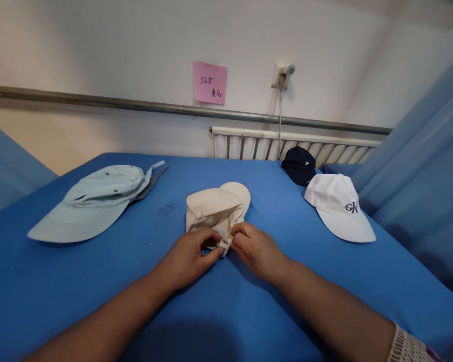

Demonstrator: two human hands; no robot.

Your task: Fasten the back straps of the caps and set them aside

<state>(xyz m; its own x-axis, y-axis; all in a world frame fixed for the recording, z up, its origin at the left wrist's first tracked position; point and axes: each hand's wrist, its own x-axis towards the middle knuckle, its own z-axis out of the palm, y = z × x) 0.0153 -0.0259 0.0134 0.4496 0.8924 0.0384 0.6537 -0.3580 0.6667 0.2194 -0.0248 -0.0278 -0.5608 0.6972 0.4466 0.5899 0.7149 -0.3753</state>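
Observation:
A cream baseball cap (213, 201) lies in the middle of the blue-covered table (196, 311), its brim pointing away from me and its back strap towards me. My left hand (191, 256) pinches the strap end at the cap's near edge between thumb and fingers. Just to the right, my right hand (254, 249) grips the same strap area with its fingers closed. Both hands almost meet there, so the fastening between them is partly hidden. The crown is slightly creased and sagging.
A pale mint cap (101, 196) with a loose strap rests on the left. At the right are a white cap (337, 206) with dark lettering and a navy cap (299, 165) behind it. Behind the table are a radiator (256, 146) and a metal rail (136, 103); blue curtains (430, 166) hang right.

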